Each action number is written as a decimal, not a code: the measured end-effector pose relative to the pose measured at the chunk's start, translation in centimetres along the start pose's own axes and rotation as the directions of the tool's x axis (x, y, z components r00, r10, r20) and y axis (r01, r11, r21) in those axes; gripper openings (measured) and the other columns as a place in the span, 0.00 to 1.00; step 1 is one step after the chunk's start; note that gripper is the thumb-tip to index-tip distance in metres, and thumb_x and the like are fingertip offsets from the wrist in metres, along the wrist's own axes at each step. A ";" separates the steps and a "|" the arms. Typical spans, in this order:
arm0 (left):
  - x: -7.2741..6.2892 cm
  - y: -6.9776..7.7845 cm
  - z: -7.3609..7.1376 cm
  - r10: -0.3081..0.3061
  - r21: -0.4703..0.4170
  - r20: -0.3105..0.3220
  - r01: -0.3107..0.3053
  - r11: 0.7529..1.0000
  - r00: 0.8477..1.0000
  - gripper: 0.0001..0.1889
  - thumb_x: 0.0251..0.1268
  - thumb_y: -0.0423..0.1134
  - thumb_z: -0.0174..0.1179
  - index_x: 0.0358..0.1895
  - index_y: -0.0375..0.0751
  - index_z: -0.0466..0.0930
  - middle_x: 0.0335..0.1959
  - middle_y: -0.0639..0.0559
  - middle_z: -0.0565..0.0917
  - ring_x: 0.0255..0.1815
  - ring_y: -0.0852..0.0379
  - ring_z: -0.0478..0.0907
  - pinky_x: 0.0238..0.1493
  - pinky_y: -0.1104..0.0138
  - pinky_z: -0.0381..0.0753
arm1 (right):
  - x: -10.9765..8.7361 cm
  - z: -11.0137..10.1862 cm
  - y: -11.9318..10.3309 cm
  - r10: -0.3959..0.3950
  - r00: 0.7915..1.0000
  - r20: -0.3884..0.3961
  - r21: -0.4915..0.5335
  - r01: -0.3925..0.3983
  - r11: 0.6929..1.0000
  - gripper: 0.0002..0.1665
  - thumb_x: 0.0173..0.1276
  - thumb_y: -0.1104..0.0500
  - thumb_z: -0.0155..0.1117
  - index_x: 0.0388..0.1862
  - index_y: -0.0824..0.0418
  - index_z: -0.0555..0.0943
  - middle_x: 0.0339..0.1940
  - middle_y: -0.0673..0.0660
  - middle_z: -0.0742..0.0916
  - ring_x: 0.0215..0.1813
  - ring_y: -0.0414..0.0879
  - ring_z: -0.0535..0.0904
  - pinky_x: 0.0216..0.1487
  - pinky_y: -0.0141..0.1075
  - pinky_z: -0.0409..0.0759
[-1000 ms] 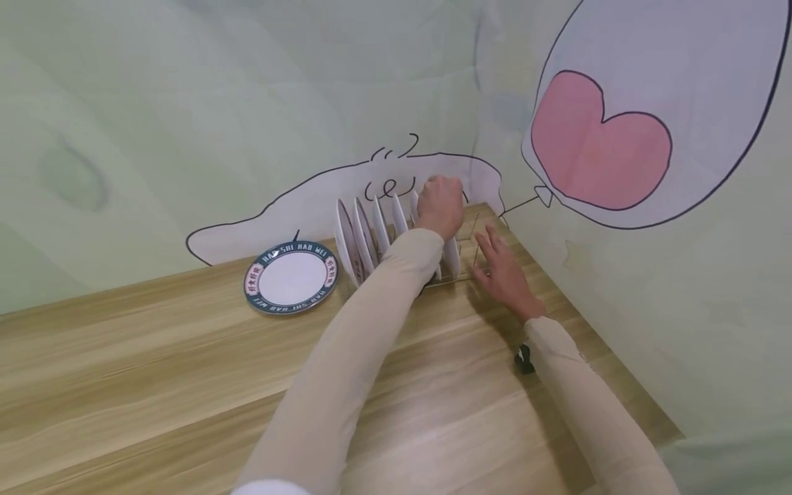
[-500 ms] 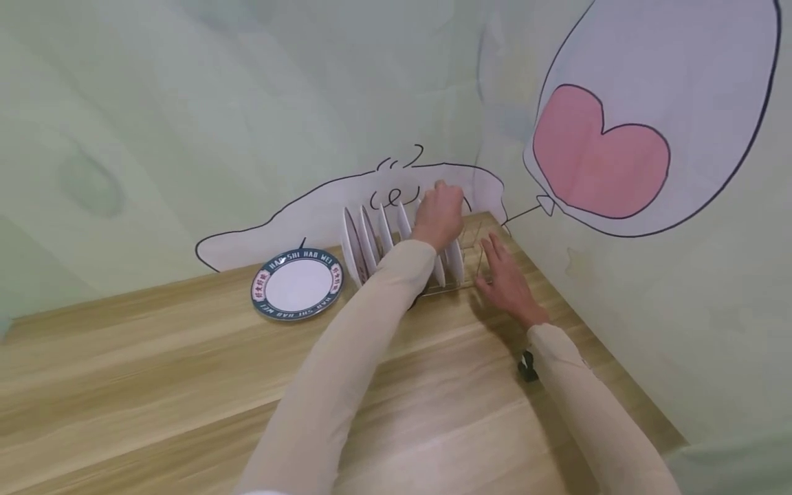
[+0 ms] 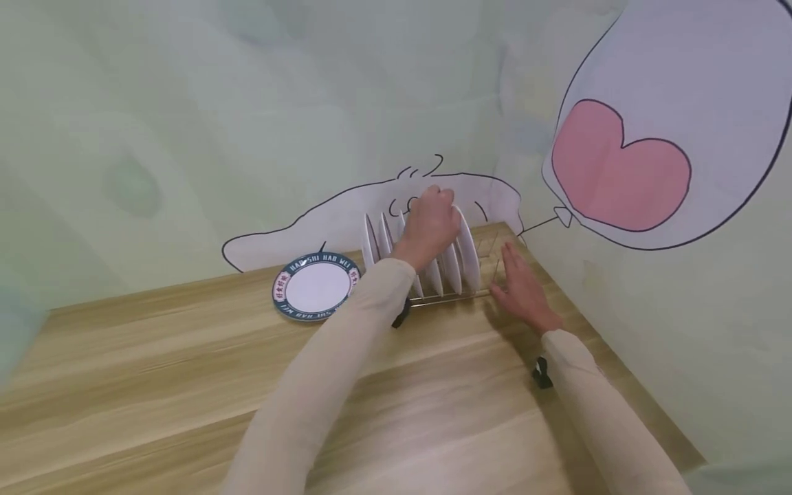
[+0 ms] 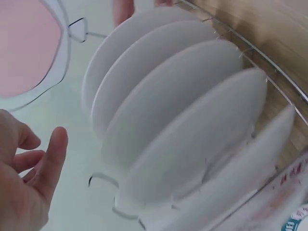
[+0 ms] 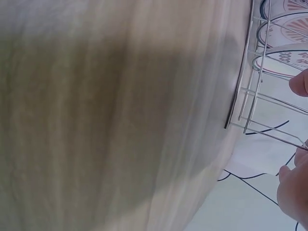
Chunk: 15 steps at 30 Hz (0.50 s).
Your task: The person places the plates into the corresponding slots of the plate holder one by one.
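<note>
Several white plates (image 3: 468, 251) stand on edge in a wire dish rack (image 3: 447, 298) near the back of the wooden table. My left hand (image 3: 428, 227) hovers at their upper edges. In the left wrist view this hand (image 4: 26, 175) has loosely bent fingers, with a gap between them and the plates (image 4: 183, 91). My right hand (image 3: 524, 289) is at the rack's right end, fingers straight and thumb spread. Beside the end wires (image 5: 245, 91) in the right wrist view, the thumb (image 5: 299, 84) overlaps the rack. Patterned plate faces (image 5: 288, 31) show there.
Left of the rack, a round plate (image 3: 318, 287) with a dark teal lettered rim lies face up near the table's back edge. Pale green fabric walls (image 3: 185, 137) with drawn figures meet in a corner behind the table (image 3: 185, 364).
My left hand has shifted left along the plates, uncovering more of the rightmost ones. The right hand keeps its place at the rack's end. The view has turned slightly left.
</note>
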<state>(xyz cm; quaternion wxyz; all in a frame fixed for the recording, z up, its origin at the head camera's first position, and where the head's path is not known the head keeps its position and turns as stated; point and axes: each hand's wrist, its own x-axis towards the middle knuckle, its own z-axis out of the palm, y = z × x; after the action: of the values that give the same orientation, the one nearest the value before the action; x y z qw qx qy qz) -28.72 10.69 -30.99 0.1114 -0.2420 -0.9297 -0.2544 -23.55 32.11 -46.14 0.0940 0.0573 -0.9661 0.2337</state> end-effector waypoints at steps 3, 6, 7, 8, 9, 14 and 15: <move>-1.1 -1.5 -1.7 -0.011 -0.066 -0.116 0.003 0.998 0.993 0.11 0.69 0.34 0.51 0.43 0.33 0.83 0.38 0.43 0.82 0.35 0.50 0.78 0.34 0.64 0.81 | 0.5 -0.1 0.5 0.002 1.000 0.014 0.006 -0.002 1.000 0.51 0.66 0.58 0.60 0.79 0.73 0.46 0.83 0.67 0.49 0.81 0.67 0.49 0.80 0.58 0.49; -2.3 -3.4 -3.4 -0.034 -0.122 -0.243 0.004 0.993 0.969 0.11 0.68 0.32 0.52 0.41 0.31 0.84 0.37 0.41 0.84 0.36 0.49 0.81 0.35 0.63 0.83 | 0.9 -0.3 1.0 -0.021 1.000 0.014 0.011 0.021 1.000 0.50 0.66 0.59 0.60 0.79 0.74 0.46 0.82 0.69 0.50 0.81 0.68 0.49 0.80 0.59 0.49; -2.7 -4.2 -4.0 -0.051 -0.137 -0.273 0.013 0.990 0.961 0.11 0.68 0.31 0.53 0.40 0.31 0.84 0.36 0.40 0.84 0.36 0.48 0.81 0.36 0.62 0.84 | 1.0 -0.4 1.2 -0.030 0.999 0.011 0.011 0.030 0.999 0.50 0.65 0.60 0.60 0.78 0.75 0.47 0.82 0.70 0.51 0.80 0.69 0.49 0.80 0.59 0.49; -3.1 -5.0 -4.4 -0.061 -0.139 -0.303 0.020 0.990 0.951 0.10 0.67 0.31 0.53 0.39 0.30 0.85 0.35 0.39 0.85 0.35 0.47 0.81 0.36 0.62 0.84 | 1.1 -0.5 1.5 -0.040 0.999 0.008 0.008 0.040 0.999 0.50 0.65 0.60 0.59 0.78 0.76 0.47 0.81 0.72 0.52 0.80 0.69 0.50 0.80 0.59 0.49; -3.5 -5.8 -4.8 -0.080 -0.148 -0.323 0.033 0.988 0.943 0.10 0.67 0.31 0.53 0.39 0.30 0.85 0.34 0.39 0.85 0.35 0.47 0.82 0.36 0.61 0.84 | 1.2 -0.6 1.7 -0.049 0.999 0.005 0.004 0.049 0.999 0.49 0.65 0.61 0.59 0.77 0.77 0.48 0.81 0.73 0.52 0.80 0.70 0.50 0.80 0.59 0.49; -5.7 -10.9 -5.9 -0.208 -0.132 -0.296 0.176 0.976 0.932 0.12 0.67 0.33 0.53 0.41 0.30 0.85 0.34 0.38 0.86 0.34 0.45 0.82 0.36 0.58 0.84 | 1.4 -1.4 2.8 -0.070 0.998 0.008 -0.029 0.070 0.997 0.47 0.65 0.62 0.59 0.76 0.79 0.50 0.79 0.75 0.55 0.78 0.72 0.52 0.78 0.61 0.52; -6.2 -12.0 -5.9 -0.246 -0.122 -0.270 0.220 0.968 0.931 0.13 0.67 0.33 0.52 0.43 0.30 0.85 0.35 0.38 0.86 0.34 0.45 0.82 0.35 0.58 0.84 | 1.4 -1.6 2.9 -0.075 0.997 0.009 -0.037 0.076 0.996 0.47 0.64 0.62 0.59 0.76 0.79 0.50 0.79 0.76 0.55 0.78 0.72 0.53 0.78 0.61 0.52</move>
<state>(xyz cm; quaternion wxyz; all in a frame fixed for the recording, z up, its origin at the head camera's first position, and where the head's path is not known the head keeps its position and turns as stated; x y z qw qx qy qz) -28.99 -3.94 -33.08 0.2012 -0.0960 -0.9139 -0.3392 -25.17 35.33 -45.74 0.1003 0.0928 -0.9677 0.2119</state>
